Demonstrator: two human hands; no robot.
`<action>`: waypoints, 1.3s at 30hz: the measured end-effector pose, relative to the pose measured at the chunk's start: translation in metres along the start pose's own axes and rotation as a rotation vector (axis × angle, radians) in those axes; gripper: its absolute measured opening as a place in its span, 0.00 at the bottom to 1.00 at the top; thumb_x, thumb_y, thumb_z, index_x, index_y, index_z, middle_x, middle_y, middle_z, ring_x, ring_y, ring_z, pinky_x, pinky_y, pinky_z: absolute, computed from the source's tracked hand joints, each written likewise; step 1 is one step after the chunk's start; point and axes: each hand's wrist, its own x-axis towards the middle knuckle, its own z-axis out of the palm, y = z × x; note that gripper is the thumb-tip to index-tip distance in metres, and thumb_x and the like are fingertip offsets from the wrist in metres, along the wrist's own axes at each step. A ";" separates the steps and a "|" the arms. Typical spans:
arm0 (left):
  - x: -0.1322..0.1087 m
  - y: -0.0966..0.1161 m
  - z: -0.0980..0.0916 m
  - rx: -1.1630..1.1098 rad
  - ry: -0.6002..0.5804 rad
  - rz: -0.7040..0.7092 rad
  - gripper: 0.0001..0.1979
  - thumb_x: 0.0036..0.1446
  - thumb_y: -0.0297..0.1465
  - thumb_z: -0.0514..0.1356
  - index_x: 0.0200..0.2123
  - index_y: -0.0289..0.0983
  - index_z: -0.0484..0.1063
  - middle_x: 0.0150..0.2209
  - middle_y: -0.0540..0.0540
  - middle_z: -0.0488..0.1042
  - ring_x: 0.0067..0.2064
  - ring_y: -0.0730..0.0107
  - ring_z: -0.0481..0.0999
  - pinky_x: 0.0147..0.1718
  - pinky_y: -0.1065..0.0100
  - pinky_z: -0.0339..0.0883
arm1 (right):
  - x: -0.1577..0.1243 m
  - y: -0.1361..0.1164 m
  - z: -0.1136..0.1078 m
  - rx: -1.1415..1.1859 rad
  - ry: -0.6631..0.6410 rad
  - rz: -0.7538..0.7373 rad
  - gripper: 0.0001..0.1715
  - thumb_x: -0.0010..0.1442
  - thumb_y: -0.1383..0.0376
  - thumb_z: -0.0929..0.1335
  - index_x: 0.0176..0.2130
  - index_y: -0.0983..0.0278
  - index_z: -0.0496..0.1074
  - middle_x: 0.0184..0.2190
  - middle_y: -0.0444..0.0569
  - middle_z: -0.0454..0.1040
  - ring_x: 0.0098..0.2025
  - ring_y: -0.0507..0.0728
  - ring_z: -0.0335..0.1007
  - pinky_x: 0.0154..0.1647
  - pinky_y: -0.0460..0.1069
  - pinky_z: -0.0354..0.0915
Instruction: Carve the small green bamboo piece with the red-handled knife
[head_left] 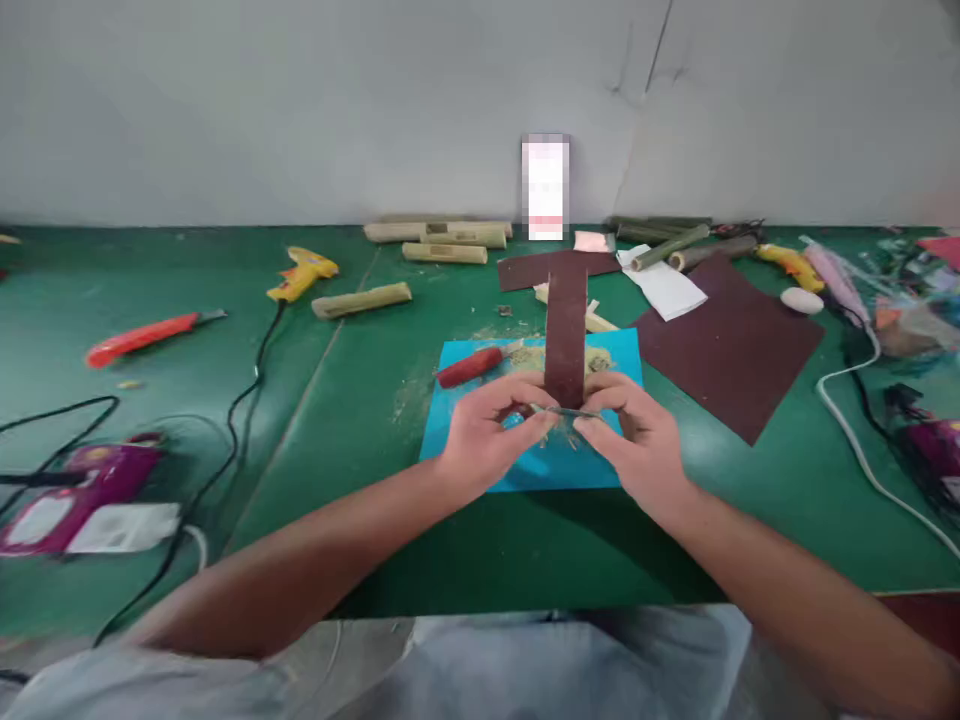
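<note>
Grey sliver (pinched) between left hand, right hand.

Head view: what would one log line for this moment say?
left hand: pinching thin strip | right hand: pinching thin strip | under: blue mat | nearby: red knife

1. Two yellow glue guns, the other gun way over right.
2. Two red-handled knives, the other knife mid-table.
3. Four pale bamboo pieces on the left, I think.
4. Roughly three green bamboo sticks.
5. One sandpaper sheet, two sandpaper strips.
6. One blue mat, one thin sliver.
</note>
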 end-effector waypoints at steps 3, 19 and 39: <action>0.000 0.002 -0.002 0.004 -0.043 -0.042 0.10 0.57 0.35 0.72 0.40 0.37 0.82 0.47 0.40 0.82 0.41 0.65 0.80 0.36 0.68 0.72 | 0.001 -0.001 -0.001 -0.059 0.031 -0.033 0.07 0.60 0.66 0.75 0.33 0.56 0.74 0.40 0.46 0.77 0.43 0.57 0.76 0.46 0.54 0.71; 0.004 0.012 0.012 -0.142 0.145 -0.302 0.11 0.53 0.32 0.72 0.25 0.35 0.74 0.27 0.51 0.70 0.30 0.75 0.67 0.30 0.71 0.61 | 0.001 0.001 0.003 -0.107 0.101 0.062 0.11 0.57 0.66 0.76 0.33 0.56 0.70 0.37 0.43 0.78 0.41 0.55 0.76 0.45 0.53 0.70; 0.009 0.013 0.011 -0.081 0.053 -0.492 0.14 0.51 0.36 0.72 0.38 0.34 0.78 0.28 0.48 0.77 0.28 0.72 0.76 0.29 0.70 0.73 | 0.002 0.007 0.005 0.020 0.105 0.171 0.22 0.58 0.66 0.74 0.51 0.51 0.73 0.37 0.41 0.76 0.38 0.54 0.73 0.43 0.54 0.71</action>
